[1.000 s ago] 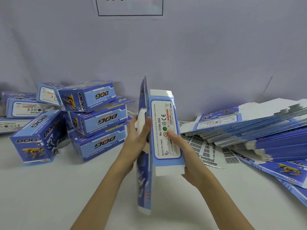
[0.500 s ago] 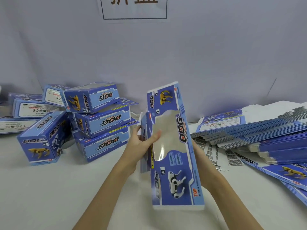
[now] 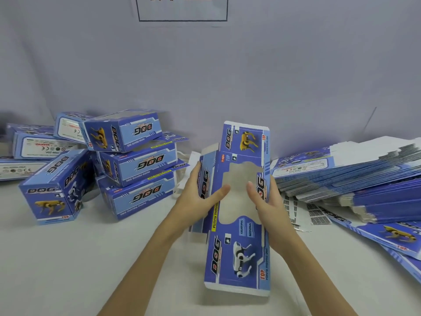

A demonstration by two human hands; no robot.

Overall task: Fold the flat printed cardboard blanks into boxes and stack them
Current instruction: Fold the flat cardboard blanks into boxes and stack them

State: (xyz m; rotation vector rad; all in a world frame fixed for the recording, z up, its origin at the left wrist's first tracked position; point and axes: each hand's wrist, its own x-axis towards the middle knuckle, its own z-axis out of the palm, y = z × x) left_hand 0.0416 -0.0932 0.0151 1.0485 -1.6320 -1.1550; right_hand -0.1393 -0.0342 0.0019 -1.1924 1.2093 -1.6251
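I hold a blue printed cardboard blank (image 3: 239, 252) upright over the table, its window panel facing me and its end flaps open. My left hand (image 3: 198, 199) grips its left side, thumb lying on the clear window. My right hand (image 3: 266, 201) grips the right edge, thumb on the window too. A pile of folded blue boxes (image 3: 134, 165) is stacked at the left. A stack of flat blanks (image 3: 355, 174) lies at the right.
The white table (image 3: 68, 270) runs under everything. More folded boxes (image 3: 54, 190) lie at the far left. Sheets of barcode labels (image 3: 305, 213) rest beside the flat stack. A grey wall with a framed sign (image 3: 182, 8) stands behind.
The blank was turned from its back label panel to its window front facing me. It has swung more upright, and my right thumb has come around onto the window.
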